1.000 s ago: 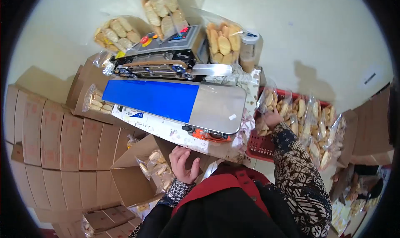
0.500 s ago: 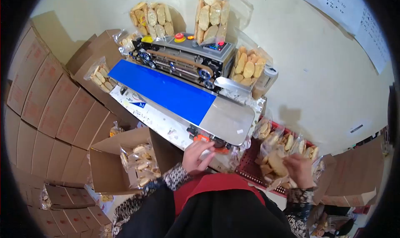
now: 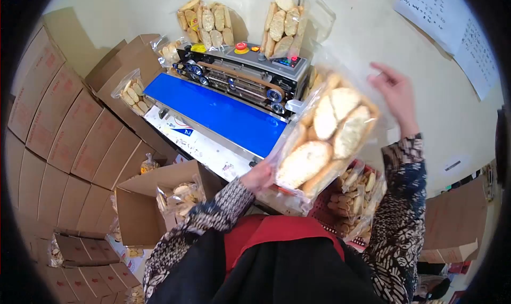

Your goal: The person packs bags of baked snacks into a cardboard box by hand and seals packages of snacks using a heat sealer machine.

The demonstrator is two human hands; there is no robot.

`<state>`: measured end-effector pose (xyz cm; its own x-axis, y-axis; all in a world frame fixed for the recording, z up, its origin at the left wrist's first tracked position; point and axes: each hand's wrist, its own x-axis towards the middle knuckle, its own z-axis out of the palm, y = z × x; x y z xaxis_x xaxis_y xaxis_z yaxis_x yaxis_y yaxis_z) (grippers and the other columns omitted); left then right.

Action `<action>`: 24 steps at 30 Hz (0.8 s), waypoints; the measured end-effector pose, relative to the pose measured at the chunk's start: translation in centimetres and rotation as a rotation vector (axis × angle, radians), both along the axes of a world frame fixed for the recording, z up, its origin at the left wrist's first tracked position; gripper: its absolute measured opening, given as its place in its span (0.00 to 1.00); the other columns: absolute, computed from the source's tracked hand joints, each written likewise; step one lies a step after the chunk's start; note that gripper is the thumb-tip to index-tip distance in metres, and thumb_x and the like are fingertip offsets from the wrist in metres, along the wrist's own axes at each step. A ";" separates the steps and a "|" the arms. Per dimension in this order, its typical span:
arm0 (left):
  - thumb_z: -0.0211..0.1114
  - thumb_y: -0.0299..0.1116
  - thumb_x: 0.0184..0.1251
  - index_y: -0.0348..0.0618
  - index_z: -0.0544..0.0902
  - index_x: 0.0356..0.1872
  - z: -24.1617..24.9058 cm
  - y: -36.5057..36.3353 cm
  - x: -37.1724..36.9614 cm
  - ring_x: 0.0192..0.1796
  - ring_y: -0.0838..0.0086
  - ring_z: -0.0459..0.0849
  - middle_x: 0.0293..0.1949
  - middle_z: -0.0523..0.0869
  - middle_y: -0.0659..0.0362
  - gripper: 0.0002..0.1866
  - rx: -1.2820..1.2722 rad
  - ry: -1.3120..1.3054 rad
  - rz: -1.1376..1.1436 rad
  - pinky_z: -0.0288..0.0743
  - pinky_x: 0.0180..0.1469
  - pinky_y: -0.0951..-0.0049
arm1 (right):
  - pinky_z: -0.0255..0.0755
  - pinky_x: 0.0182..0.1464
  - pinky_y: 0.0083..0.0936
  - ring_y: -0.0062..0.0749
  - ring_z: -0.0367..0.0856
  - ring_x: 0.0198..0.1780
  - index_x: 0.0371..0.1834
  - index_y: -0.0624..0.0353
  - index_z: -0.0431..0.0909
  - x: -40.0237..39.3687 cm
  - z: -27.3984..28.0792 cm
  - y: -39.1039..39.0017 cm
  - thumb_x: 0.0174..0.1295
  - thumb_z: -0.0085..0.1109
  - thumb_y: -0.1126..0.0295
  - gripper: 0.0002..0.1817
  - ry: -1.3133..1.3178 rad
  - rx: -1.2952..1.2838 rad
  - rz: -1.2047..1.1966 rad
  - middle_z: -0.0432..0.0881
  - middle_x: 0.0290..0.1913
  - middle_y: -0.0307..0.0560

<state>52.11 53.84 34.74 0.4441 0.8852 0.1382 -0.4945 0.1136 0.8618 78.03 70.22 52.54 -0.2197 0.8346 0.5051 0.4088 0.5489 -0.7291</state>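
Note:
A clear plastic bag of sliced, toasted bread is held up close to me, tilted, over the right end of the blue conveyor belt. My left hand grips its lower left corner; some of the fingers are hidden behind the bag. My right hand is raised beside the bag's loose upper plastic, fingers apart and the index finger stretched out. Behind the belt runs the sealing machine, with a red button and rollers along its front. The held bag covers the steel plate at the belt's end.
More filled bread bags stand on and around the machine. A red crate at my right contains several bags. At my left, an open carton contains others. Stacked cartons line the left side, and written sheets hang on the wall.
The bread bag has been lifted out of the red crate, up and left in front of me. My left hand has taken its lower corner, and my right hand has risen toward the wall.

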 end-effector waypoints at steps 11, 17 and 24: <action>0.42 0.44 0.68 0.45 0.48 0.64 -4.4 -6.3 -2.9 0.50 0.59 0.77 0.55 0.70 0.48 0.27 -0.439 -0.239 0.140 0.76 0.45 0.61 | 0.71 0.30 0.31 0.41 0.79 0.27 0.29 0.55 0.82 -5.2 -14.2 2.3 0.49 0.59 0.64 0.08 -0.435 -0.013 0.212 0.80 0.25 0.50; 0.44 0.45 0.67 0.42 0.53 0.62 -4.7 -6.7 -3.9 0.48 0.60 0.78 0.50 0.74 0.48 0.27 -0.398 -0.295 0.167 0.73 0.47 0.56 | 0.71 0.30 0.32 0.42 0.78 0.27 0.28 0.53 0.82 -7.5 -12.5 2.2 0.49 0.57 0.63 0.09 -0.543 0.026 0.210 0.79 0.24 0.48; 0.46 0.44 0.66 0.42 0.52 0.62 -4.6 -7.1 -3.1 0.51 0.61 0.76 0.53 0.72 0.48 0.28 -0.431 -0.348 0.182 0.74 0.48 0.57 | 0.71 0.31 0.31 0.43 0.78 0.27 0.30 0.54 0.82 -9.3 -12.3 3.2 0.50 0.56 0.65 0.08 -0.508 -0.033 0.227 0.79 0.24 0.50</action>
